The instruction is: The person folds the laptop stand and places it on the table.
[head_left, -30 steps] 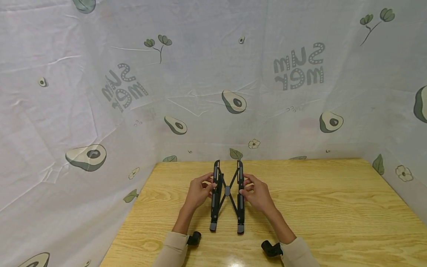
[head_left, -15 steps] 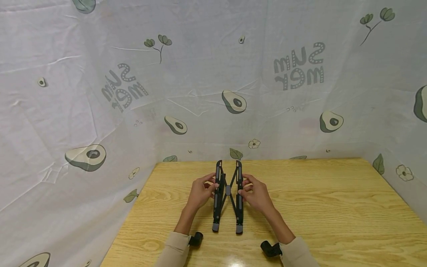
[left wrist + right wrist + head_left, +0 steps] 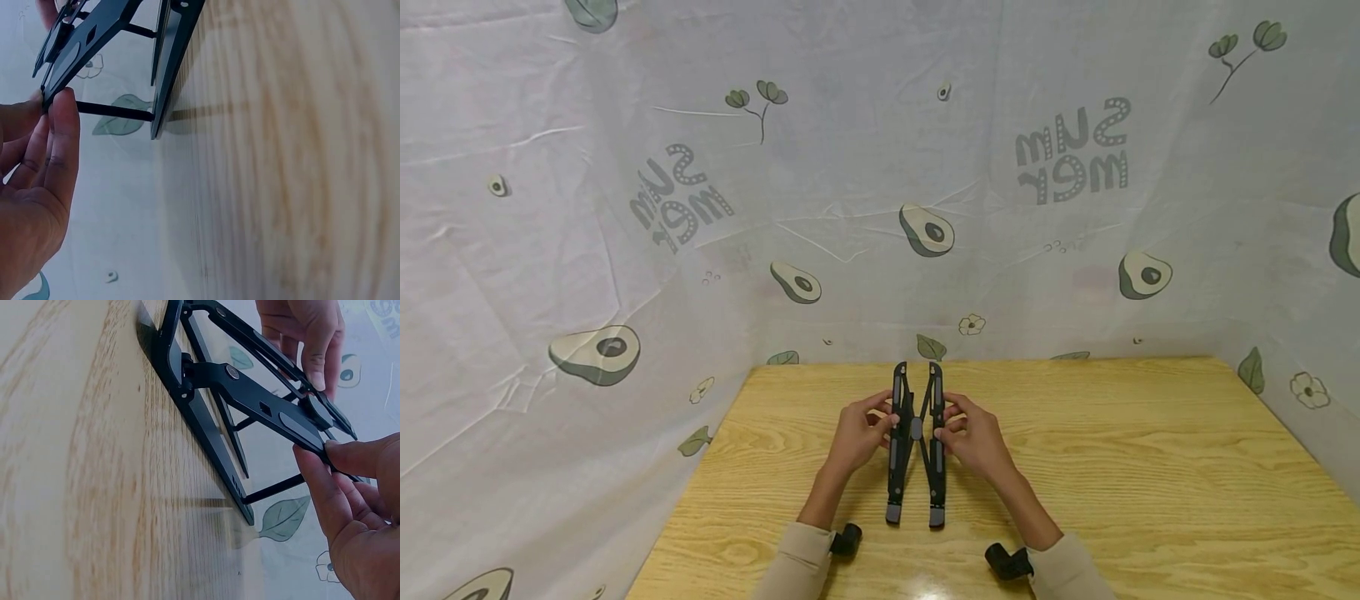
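Note:
A black folding laptop stand (image 3: 937, 471) with grey pads rests on the wooden table, its two long side rails joined by crossed bars at a grey central hub (image 3: 916, 428). My left hand (image 3: 859, 433) pinches the left rail about halfway along, thumb on top. On the opposite side my right hand (image 3: 976, 435) pinches the right rail between thumb and fingers. The rails stand a narrow gap apart. In the right wrist view the upper rails slope above the base bars, held up by thin struts (image 3: 275, 488). The left wrist view shows one base bar (image 3: 178, 56) on the table.
The light wooden table (image 3: 1120, 467) extends to both sides of the stand. Behind it and at the sides hangs a pale cloth (image 3: 850, 167) printed with avocados, leaves and lettering. A black camera mount (image 3: 1009, 561) sits at each wrist.
The stand's two rails have drawn closer together and the crossed bars have narrowed. My left hand has moved right with its rail; the right hand has shifted slightly left.

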Available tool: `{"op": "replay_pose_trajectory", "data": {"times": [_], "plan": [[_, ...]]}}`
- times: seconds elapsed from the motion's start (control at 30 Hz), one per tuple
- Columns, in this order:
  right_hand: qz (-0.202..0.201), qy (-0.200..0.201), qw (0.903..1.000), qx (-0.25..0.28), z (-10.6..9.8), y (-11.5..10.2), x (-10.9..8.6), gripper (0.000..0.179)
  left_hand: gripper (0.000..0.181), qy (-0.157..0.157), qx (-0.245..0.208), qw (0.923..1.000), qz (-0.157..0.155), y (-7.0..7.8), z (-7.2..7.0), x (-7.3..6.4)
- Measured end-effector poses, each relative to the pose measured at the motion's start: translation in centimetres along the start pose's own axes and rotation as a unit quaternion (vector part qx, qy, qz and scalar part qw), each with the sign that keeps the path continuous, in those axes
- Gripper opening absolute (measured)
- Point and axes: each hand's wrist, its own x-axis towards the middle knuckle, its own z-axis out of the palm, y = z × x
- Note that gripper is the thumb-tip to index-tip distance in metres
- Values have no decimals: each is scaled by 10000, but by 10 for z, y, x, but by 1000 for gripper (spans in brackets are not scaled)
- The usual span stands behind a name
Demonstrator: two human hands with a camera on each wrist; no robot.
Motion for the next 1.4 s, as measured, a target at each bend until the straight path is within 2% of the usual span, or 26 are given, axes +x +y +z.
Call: {"op": "replay_pose_trajectory", "data": {"times": [0.2,0.4,0.57,0.7,0.87,1.4], "plan": [[-84,-6,10000,-23,0,-1,-1,61,48,44,-12,9999,90,1,2,0],[-199,-22,9998,-23,1,-2,-1,60,49,-20,-123,9999,-23,4,6,0],[-99,-85,9999,67,4,-2,-1,60,50,-186,-291,9994,-101,10,14,2],[0,-73,9999,80,6,-2,0,60,50,-265,-290,9992,-40,12,21,4],[4,-11,10000,61,7,-2,0,60,50,-200,-294,9994,-15,13,24,3],[4,-12,9998,175,7,-1,-1,61,51,-165,-429,9987,-216,15,28,3]]}}
